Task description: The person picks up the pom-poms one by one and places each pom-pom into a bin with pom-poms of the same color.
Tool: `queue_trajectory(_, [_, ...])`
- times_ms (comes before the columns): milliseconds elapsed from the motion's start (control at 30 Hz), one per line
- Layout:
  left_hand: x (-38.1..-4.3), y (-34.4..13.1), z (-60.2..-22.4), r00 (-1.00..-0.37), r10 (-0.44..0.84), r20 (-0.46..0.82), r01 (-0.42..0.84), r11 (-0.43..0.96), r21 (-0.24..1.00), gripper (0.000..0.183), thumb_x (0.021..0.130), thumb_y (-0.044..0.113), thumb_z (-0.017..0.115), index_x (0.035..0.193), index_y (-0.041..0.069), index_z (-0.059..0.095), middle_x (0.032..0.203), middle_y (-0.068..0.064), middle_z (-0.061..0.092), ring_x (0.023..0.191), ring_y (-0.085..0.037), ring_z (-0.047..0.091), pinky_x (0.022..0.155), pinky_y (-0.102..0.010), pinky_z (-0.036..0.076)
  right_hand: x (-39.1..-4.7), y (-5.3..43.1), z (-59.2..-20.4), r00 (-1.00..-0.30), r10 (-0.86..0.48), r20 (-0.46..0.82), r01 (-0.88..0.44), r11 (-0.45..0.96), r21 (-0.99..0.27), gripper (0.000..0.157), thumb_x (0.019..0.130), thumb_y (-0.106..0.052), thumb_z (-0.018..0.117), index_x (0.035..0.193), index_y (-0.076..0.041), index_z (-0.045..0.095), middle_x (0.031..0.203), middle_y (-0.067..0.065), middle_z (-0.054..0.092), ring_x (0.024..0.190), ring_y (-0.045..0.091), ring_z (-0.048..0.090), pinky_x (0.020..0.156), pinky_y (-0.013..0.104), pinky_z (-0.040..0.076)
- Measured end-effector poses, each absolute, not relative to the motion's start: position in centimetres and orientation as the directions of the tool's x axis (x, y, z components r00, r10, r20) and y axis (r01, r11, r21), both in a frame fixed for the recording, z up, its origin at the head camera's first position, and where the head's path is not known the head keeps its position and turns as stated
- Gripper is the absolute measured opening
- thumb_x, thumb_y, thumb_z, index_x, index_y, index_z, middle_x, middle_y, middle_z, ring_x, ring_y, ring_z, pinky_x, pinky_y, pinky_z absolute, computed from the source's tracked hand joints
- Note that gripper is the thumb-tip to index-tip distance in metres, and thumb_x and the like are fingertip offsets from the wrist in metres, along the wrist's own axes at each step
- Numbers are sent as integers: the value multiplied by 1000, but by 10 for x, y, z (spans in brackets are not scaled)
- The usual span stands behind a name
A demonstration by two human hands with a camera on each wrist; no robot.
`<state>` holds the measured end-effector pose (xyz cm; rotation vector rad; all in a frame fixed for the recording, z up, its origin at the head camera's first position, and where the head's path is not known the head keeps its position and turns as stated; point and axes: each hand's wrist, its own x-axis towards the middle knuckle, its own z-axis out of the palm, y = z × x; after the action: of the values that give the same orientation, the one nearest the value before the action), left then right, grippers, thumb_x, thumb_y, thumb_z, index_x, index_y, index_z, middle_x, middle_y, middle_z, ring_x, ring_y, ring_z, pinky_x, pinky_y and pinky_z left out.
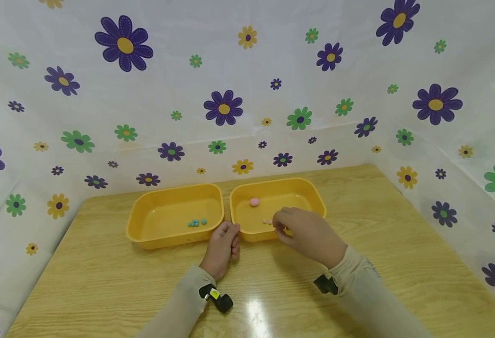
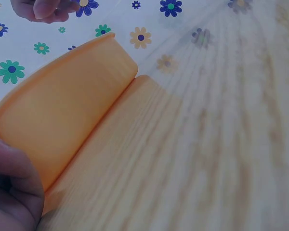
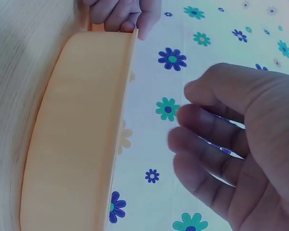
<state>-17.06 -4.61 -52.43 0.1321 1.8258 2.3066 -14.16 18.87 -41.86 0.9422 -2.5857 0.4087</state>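
My left hand [image 1: 223, 246] pinches the rim of the right yellow tray [image 1: 317, 199] at its near left corner; in the right wrist view its fingers [image 3: 147, 17] lie along that corner. My right hand [image 1: 308, 232] hovers over the near side of the same tray, fingers loosely bent, and nothing shows between thumb and fingers in the right wrist view. In that tray lie a larger pink ball [image 1: 253, 202] and small pale pink balls [image 1: 265, 221] beside my right fingertips. Part of the tray floor is hidden behind my right hand.
A second yellow tray [image 1: 154, 213] stands just left of the first, with several small blue-green balls [image 1: 195, 223] near its front right corner. Both trays rest on a wooden table [image 1: 104, 272]. A flower-patterned white cloth [image 1: 163, 84] rises behind and at both sides.
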Motion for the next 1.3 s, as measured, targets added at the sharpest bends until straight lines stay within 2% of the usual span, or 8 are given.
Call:
queue_trajectory(300, [-170,-47,-524,-976,213,-48,-95,-216,972,32,110,26,53,84,9,44,68,-1,40,53,-12,39,48,-23,36,-144,197,-415,-751,-437,496,-588,784,-200,11,86,-5,72,91,-12,65,83,-1,61,73,10,53,59,24,48])
queue_trajectory(567, [-170,-44,-526,-972,226,-66,-114,-209,971,31,110,28,54,85,10,45,68,0,41,53,-12,40,48,-23,37,-147,210,-415,-780,-355,516,-525,819,-230,9,86,-4,70,89,-10,63,82,2,63,73,15,57,63,29,51])
queue_trajectory(767, [-171,-46,-526,-976,207,-64,-109,-217,970,31,110,26,53,85,10,45,69,0,41,53,-12,40,48,-23,37,-157,218,-418,-813,-313,491,-487,829,-276,8,86,-3,67,91,-9,64,81,3,63,70,16,55,61,31,50])
queue_trajectory(1000, [-171,-48,-527,-974,215,-76,-122,-212,970,31,110,26,53,85,9,45,68,-1,41,54,-13,40,48,-24,36,-169,230,-434,-883,-249,398,-392,858,-332,7,87,-6,66,90,-10,61,77,2,57,67,16,50,59,30,44])
queue_trajectory(1300, [-172,-48,-527,-975,208,-75,-121,-218,968,32,109,28,54,85,9,45,69,-1,41,54,-13,40,49,-24,36,-174,232,-440,-882,-237,408,-387,858,-338,5,87,-7,65,91,-9,62,77,1,59,65,15,50,58,30,44])
